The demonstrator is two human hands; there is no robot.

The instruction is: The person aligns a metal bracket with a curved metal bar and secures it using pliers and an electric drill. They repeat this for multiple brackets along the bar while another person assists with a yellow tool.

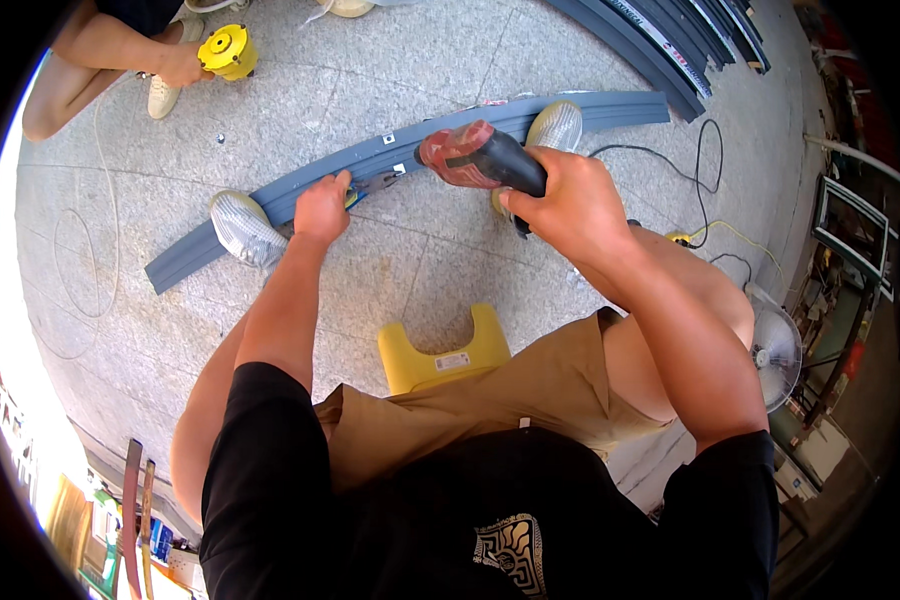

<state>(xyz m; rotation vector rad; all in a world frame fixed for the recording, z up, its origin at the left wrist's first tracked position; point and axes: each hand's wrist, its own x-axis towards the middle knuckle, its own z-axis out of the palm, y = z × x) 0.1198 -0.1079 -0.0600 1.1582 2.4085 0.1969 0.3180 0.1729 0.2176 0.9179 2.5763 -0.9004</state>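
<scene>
In my right hand (577, 200) is a red and black power drill (480, 158), its nose pointing left above a long grey profile strip (625, 108). My left hand (322, 208) is closed round the blue and yellow handles of a pair of pliers (380, 181). The pliers' jaws lie at the strip's near edge, by a small white square piece (399, 169). Another small white piece (388, 139) sits farther across the strip. My left shoe (245, 230) and right shoe (557, 126) rest on the strip. The drill hides part of it.
A yellow stool (415, 362) stands beneath me. At the far left a co-worker's hand (180, 64) holds a round yellow tool (227, 52). More grey profiles (660, 60) lie at the far right. A black cable (705, 190) loops there, and a fan (773, 357) stands nearer.
</scene>
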